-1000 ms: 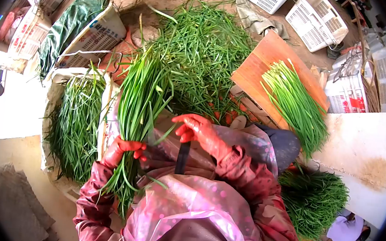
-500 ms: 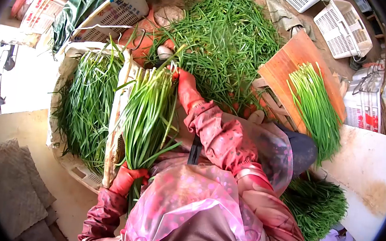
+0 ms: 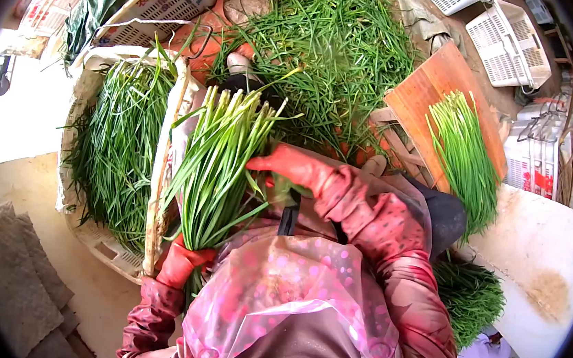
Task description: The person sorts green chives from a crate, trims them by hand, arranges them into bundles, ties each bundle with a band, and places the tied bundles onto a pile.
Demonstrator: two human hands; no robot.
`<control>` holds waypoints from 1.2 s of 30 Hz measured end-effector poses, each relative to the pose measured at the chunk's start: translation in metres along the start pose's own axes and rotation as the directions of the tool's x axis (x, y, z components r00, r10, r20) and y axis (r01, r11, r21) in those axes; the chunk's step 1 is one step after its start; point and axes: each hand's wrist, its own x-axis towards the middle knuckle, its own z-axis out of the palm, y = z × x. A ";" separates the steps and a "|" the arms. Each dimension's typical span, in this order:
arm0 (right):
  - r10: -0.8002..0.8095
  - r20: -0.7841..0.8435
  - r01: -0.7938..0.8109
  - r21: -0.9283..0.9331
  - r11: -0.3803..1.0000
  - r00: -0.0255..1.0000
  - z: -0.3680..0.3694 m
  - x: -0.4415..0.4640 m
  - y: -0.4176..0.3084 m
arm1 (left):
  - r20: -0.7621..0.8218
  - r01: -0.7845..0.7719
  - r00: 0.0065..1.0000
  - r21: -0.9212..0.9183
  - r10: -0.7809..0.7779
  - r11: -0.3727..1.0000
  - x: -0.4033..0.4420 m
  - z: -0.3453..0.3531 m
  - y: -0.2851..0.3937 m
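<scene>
A thick bunch of garlic chives (image 3: pixel 222 166) stands across my lap, pale cut ends at the top. My left hand (image 3: pixel 183 263), in a red glove, is closed round its leafy lower part. Beside the bunch's right side is my right hand (image 3: pixel 291 167), also red-gloved, its forefinger reaching to the leaves and its other fingers curled. A blurred green patch shows under these curled fingers; what they hold is not clear. Just left of the bunch is a lined basket (image 3: pixel 153 214) full of chives (image 3: pixel 120 156).
A heap of loose green leaves (image 3: pixel 340 53) covers the floor ahead. On the right, a tilted wooden board (image 3: pixel 419 88) bears another chive bunch (image 3: pixel 464 161). More chives (image 3: pixel 468 300) lie at lower right. White plastic crates (image 3: pixel 510 45) stand around. Cardboard sheets (image 3: pixel 15 277) lie at lower left.
My right hand has moved down and slightly right, from the bunch's pale ends to the side of its leaves. My left hand keeps its hold. The view has shifted slightly.
</scene>
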 end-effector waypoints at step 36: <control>0.111 -0.324 0.159 0.700 0.696 0.939 -0.046 -0.062 0.027 | -0.100 0.008 0.805 0.988 0.585 0.157 0.046 -0.015 -0.005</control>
